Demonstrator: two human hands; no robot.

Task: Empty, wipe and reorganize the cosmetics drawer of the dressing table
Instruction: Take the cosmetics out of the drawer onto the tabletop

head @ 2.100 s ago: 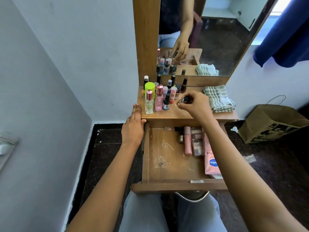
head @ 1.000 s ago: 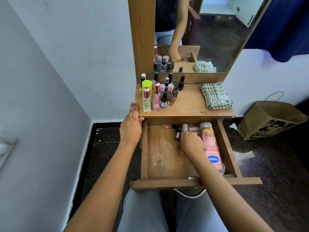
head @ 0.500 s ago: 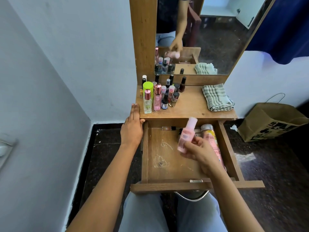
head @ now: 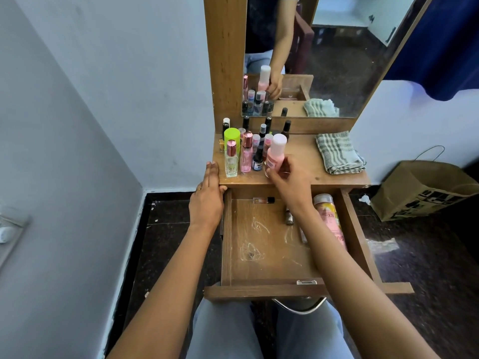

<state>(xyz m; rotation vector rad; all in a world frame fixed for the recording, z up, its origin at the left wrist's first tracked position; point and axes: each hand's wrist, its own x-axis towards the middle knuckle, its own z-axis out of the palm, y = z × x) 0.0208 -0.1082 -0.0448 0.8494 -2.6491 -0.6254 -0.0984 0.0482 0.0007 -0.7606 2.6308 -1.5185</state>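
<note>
The wooden drawer (head: 264, 290) stands pulled open below the dressing table top (head: 305, 161). My right hand (head: 287, 177) grips a pink bottle with a white cap (head: 276, 154), held upright at the table top beside a cluster of small cosmetic bottles (head: 246, 151). My left hand (head: 208, 198) rests flat with straight fingers on the table's left front corner. Inside the drawer lie a large pink lotion bottle (head: 330, 218) along the right side, a small clear vial (head: 263, 200) at the back, and a small item (head: 289, 218) partly hidden by my right forearm.
A folded checked cloth (head: 337, 154) lies on the right of the table top. A mirror (head: 311, 55) rises behind. A brown paper bag (head: 420, 190) stands on the dark floor at right. A wall is close on the left. My knees sit under the drawer front.
My right hand reached into the drawer, took the pink bottle and raised it to the table top beside the other bottles. The left hand stayed in place.
</note>
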